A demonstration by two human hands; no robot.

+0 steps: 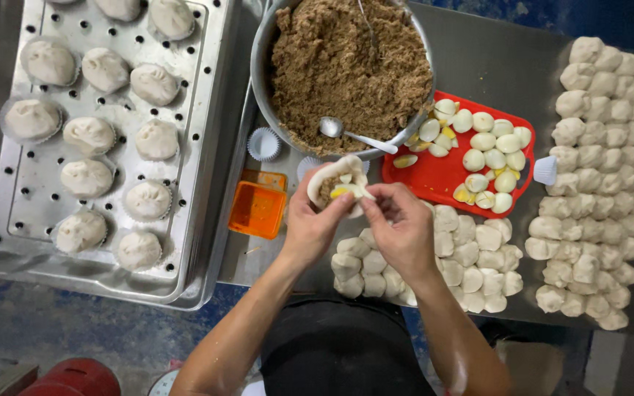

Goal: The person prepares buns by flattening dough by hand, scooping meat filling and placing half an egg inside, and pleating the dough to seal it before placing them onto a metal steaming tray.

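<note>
The left hand (310, 224) cups an open dough wrapper (339, 183) with filling while the right hand (401, 224) has its fingers (376, 194) pinched on its edge, metal bowl (262, 66) at 12 o'clock.

red tray (434, 180), orange tub (257, 209)

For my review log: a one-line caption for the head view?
Both hands, left hand and right hand, fold a dough wrapper around filling and egg, beside the filling bowl.

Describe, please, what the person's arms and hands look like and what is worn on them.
Both forearms are bare, with no sleeves in view. The left hand and right hand wear no gloves, and no rings, watch or bracelets show.
</note>
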